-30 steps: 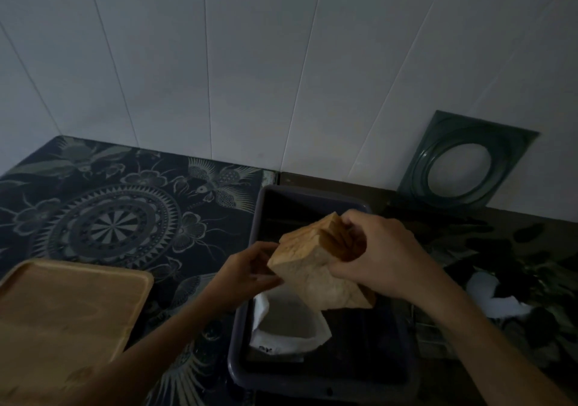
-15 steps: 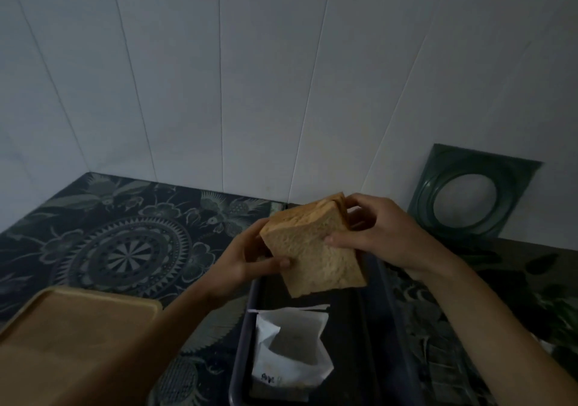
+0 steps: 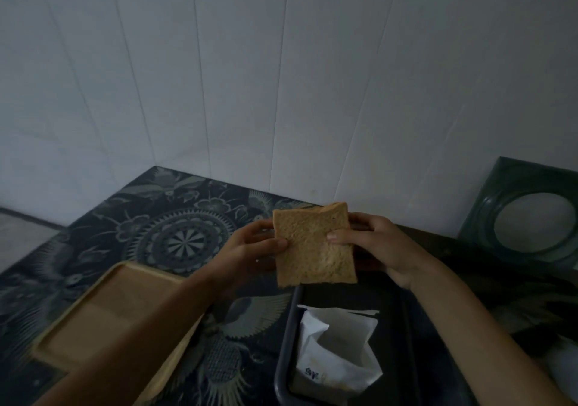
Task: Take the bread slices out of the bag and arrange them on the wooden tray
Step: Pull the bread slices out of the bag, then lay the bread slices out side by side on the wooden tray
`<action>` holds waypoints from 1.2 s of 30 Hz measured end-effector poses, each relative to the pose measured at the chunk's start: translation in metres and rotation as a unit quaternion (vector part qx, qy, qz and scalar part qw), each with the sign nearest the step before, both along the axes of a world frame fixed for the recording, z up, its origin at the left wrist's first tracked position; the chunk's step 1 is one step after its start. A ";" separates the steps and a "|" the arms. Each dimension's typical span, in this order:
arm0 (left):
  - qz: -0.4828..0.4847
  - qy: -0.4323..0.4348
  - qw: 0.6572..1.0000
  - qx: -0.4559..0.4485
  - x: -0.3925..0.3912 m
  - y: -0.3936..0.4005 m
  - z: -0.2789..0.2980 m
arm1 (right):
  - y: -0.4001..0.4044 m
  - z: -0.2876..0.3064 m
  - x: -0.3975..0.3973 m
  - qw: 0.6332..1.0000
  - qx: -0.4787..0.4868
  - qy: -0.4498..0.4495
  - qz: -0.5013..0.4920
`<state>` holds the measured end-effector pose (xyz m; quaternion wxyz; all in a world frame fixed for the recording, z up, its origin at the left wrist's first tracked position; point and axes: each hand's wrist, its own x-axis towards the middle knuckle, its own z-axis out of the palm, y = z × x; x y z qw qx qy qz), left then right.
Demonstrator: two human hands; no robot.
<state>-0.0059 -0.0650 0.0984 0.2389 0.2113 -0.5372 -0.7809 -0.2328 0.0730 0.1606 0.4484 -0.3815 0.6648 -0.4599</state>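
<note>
Both hands now hold the bread point(image 3: 314, 246) upright and square to the person, where a second ago it hung tilted low over the dark bin point(image 3: 403, 343). The left hand point(image 3: 250, 251) pinches its left edge, the right hand point(image 3: 373, 247) its right edge, thumbs on the front face. I cannot tell whether it is one slice or several pressed together. The white bag point(image 3: 336, 349) lies open in the bin below. The wooden tray point(image 3: 106, 308) to the left is bare, so the placing is probably next.
</note>
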 end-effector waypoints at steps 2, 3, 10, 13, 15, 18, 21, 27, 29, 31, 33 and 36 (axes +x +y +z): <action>-0.003 -0.010 1.000 0.008 0.017 -0.011 -0.006 | -0.011 -0.010 0.016 1.000 0.009 -0.020 0.003; -0.004 -0.018 1.000 0.013 0.025 -0.017 -0.010 | -0.017 -0.015 0.025 0.999 0.015 -0.028 0.003; -0.024 -0.112 0.993 0.016 0.097 -0.073 -0.046 | -0.063 -0.067 0.105 0.995 0.068 -0.056 -0.037; -0.049 -0.152 0.987 0.021 0.133 -0.097 -0.065 | -0.082 -0.091 0.144 0.991 0.100 -0.080 -0.039; -0.058 -0.170 0.983 0.024 0.156 -0.112 -0.078 | -0.094 -0.110 0.170 0.987 0.123 -0.096 -0.045; -0.069 -0.199 0.977 0.027 0.189 -0.131 -0.101 | -0.111 -0.144 0.206 0.980 0.149 -0.122 -0.058; -0.074 -0.227 0.971 0.026 0.217 -0.146 -0.125 | -0.124 -0.181 0.239 0.970 0.166 -0.155 -0.088; -0.072 -0.271 0.959 0.042 0.253 -0.167 -0.174 | -0.148 -0.248 0.292 0.943 0.220 -0.182 -0.173; -0.074 -0.291 0.952 0.054 0.262 -0.170 -0.192 | -0.152 -0.264 0.305 0.936 0.235 -0.187 -0.185; -0.080 -0.311 0.945 0.068 0.268 -0.172 -0.208 | -0.154 -0.280 0.316 0.929 0.247 -0.183 -0.206; -0.083 -0.327 0.938 0.082 0.273 -0.173 -0.221 | -0.155 -0.293 0.325 0.923 0.261 -0.170 -0.226; -0.086 -0.346 0.929 0.100 0.276 -0.170 -0.235 | -0.153 -0.305 0.333 0.918 0.276 -0.151 -0.240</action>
